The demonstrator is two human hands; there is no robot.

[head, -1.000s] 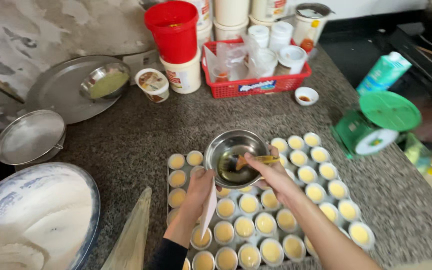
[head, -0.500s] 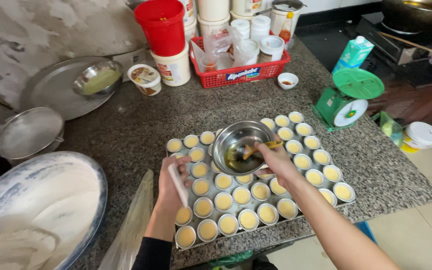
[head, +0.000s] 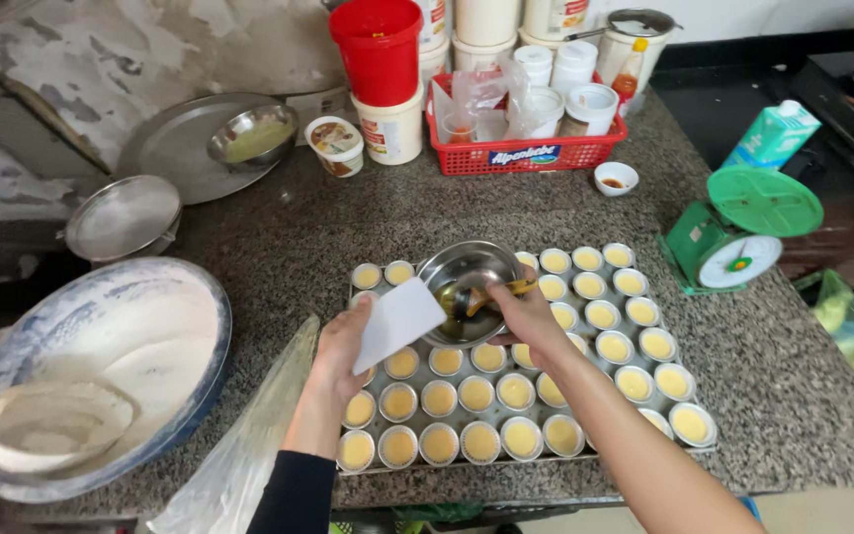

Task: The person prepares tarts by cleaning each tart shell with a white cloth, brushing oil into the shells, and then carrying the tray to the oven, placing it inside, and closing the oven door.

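The right hand (head: 526, 316), just right of the frame's centre, pinches a small yellow-handled brush (head: 491, 290) between thumb and fingers, its head dipped into the steel bowl (head: 462, 282) that sits on the tray of cups. The left hand (head: 343, 356), left of centre, grips a flat white card (head: 397, 321) by its lower corner, thumb on top, the card tilted up toward the bowl's rim.

To do this well, I judge it best to load the brush lightly and wipe it against the bowl's inner wall so nothing drips on the filled cups below. The bowl rests on uneven cup rims, so pressing down gently rather than sideways should keep it from sliding. The card looks useful as a drip guard if held close under the brush.

The bowl is polished metal, round and shallow, with a thin amber liquid pooled at the bottom. The small round cups (head: 506, 391) hold smooth, pale yellow custard-like filling, packed in rows on a dull metal tray (head: 378, 467). The counter (head: 279, 247) is speckled grey granite. At lower left lies a wide enamel basin (head: 185, 326), white with a blue rim; a crinkled clear plastic bag (head: 249, 445) sits beside it. At right stands a green kitchen scale (head: 743, 232).
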